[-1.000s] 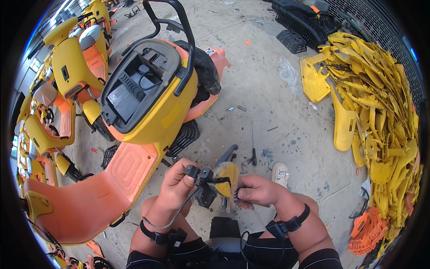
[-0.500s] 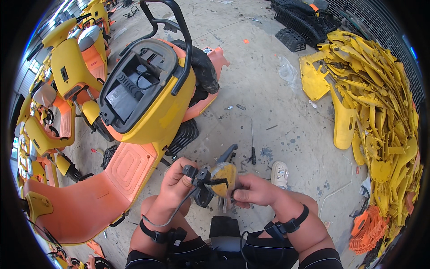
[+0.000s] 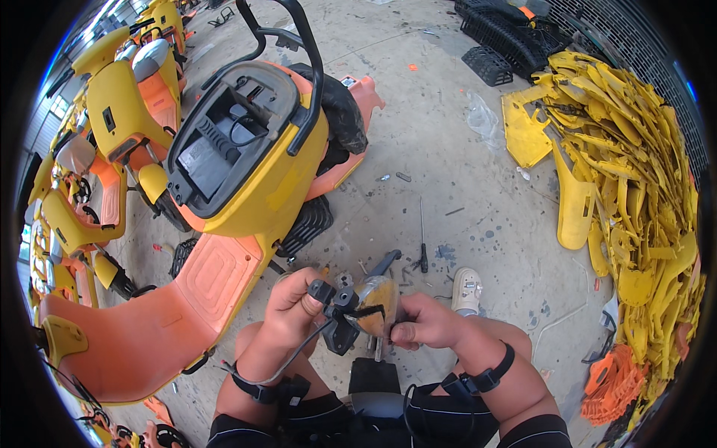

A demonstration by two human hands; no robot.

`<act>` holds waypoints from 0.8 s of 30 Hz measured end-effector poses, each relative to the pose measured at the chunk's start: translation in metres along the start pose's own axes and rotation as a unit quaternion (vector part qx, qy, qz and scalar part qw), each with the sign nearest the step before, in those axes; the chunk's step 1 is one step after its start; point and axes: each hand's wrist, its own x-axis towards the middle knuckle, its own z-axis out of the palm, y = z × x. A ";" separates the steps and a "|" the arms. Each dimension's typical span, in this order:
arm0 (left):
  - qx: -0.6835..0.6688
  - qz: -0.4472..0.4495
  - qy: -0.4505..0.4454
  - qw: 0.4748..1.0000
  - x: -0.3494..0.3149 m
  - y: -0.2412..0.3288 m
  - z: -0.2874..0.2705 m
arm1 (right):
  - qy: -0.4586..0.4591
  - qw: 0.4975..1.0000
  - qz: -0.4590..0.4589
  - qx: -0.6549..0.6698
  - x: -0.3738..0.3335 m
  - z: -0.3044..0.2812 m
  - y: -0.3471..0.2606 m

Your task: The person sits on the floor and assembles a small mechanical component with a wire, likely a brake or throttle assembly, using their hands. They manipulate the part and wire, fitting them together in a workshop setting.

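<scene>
Here's the left hand (image 3: 295, 305) pinching the black clamp (image 3: 346, 300), the right hand (image 3: 427, 321) closed on the right edge of the yellow part (image 3: 381, 293). Both pieces sit between the hands, the pair running crosswise, yellow nearer the right. Beyond, a screwdriver (image 3: 424, 259) points away on the floor (image 3: 448, 168).

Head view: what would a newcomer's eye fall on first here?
The big yellow-and-orange scooter, left of centre, its storage well open. Then the heap of yellow panels along the right. Low in the middle, the left hand and right hand hold a black-and-yellow part.
</scene>
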 end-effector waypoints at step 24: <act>-0.003 -0.010 0.004 1.000 -0.004 0.007 0.004 | 0.008 1.000 0.013 0.021 -0.002 0.000 -0.001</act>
